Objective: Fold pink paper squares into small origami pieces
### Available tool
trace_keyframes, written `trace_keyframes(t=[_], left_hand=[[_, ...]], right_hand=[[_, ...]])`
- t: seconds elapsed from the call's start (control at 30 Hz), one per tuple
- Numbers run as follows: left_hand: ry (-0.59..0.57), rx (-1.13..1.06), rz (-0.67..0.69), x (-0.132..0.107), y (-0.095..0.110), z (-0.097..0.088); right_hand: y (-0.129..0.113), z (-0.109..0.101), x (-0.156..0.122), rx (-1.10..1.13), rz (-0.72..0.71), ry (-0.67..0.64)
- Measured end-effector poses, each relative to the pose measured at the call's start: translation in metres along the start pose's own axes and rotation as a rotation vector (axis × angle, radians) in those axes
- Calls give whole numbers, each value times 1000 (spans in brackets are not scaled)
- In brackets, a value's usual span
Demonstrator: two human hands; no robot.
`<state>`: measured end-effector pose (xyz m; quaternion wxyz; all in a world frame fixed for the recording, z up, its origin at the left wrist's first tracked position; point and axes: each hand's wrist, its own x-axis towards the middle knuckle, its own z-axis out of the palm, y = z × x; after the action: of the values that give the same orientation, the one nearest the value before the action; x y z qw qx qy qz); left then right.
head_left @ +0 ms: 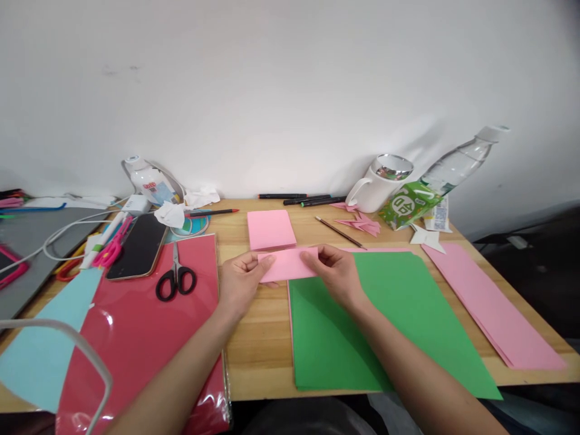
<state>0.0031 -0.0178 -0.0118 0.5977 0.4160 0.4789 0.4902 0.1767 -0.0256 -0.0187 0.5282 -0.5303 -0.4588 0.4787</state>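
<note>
A small pink paper rectangle point(288, 266), apparently folded, is stretched between my two hands above the table. My left hand point(242, 278) pinches its left end, thumb on top and fingers underneath. At the other end my right hand point(338, 272) grips it the same way. Just behind the paper lies a stack of square pink sheets point(270, 229). Below my right forearm, large green sheets point(399, 314) cover part of the wooden table. Black-handled scissors point(176, 275) rest to the left on a red paper pack point(167, 338) in a clear sleeve.
A phone point(138, 246), pink scissors point(113, 243) and white cables crowd the left. Several pens point(301, 199), a pencil point(339, 232) and folded pink paper shapes point(362, 225) lie behind. A white mug point(378, 187), green box point(408, 205), bottle point(462, 163) and pink strips point(489, 308) are right.
</note>
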Motion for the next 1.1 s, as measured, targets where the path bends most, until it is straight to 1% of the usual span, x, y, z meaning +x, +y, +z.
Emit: trace_keyframes(t=[0.3,0.53,1.1], left_hand=[[21,-46,-57,0,5,2],[4,-55,-62,-1,2,1],[-10,-43,-55,-1,1,1]], right_hand=[[4,-3,2,111,52,-47],[1,-2,1,97,76,-31],[2,-2,2,86,75,-51]])
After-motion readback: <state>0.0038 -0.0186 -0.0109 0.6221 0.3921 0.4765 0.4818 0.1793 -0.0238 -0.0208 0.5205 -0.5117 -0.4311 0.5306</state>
